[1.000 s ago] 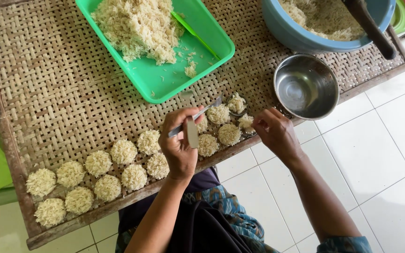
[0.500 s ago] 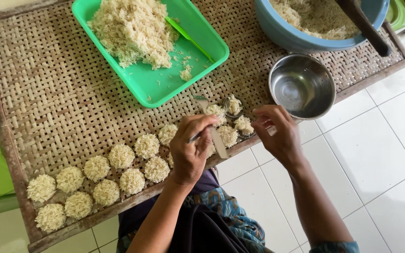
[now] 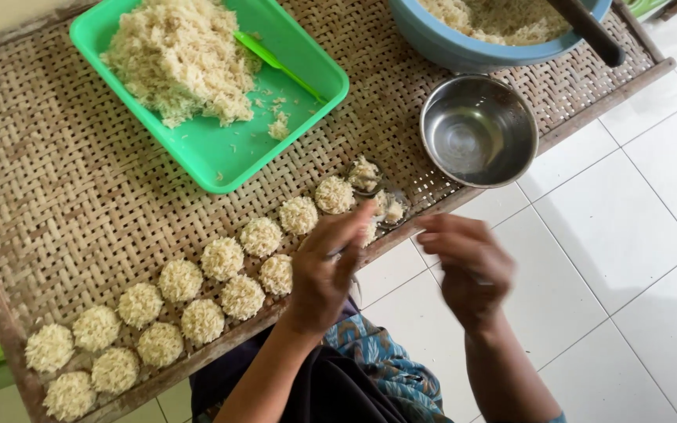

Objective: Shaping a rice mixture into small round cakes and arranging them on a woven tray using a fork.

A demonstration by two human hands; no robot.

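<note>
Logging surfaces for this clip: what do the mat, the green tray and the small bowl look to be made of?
The mat looks like woven bamboo or rattan: tan interlaced strips, matte. The green tray seems moulded plastic: uniform bright colour, smooth with a slight sheen. The small bowl is probably stainless steel: grey, mirror-like reflections inside.

Right hand point(image 3: 464, 266) withdrawn from rice rounds point(image 3: 366, 174).

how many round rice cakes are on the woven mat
16 rice cakes: two diagonal rows on the mat from its lower-left corner to the left hand, which may hide more
</note>
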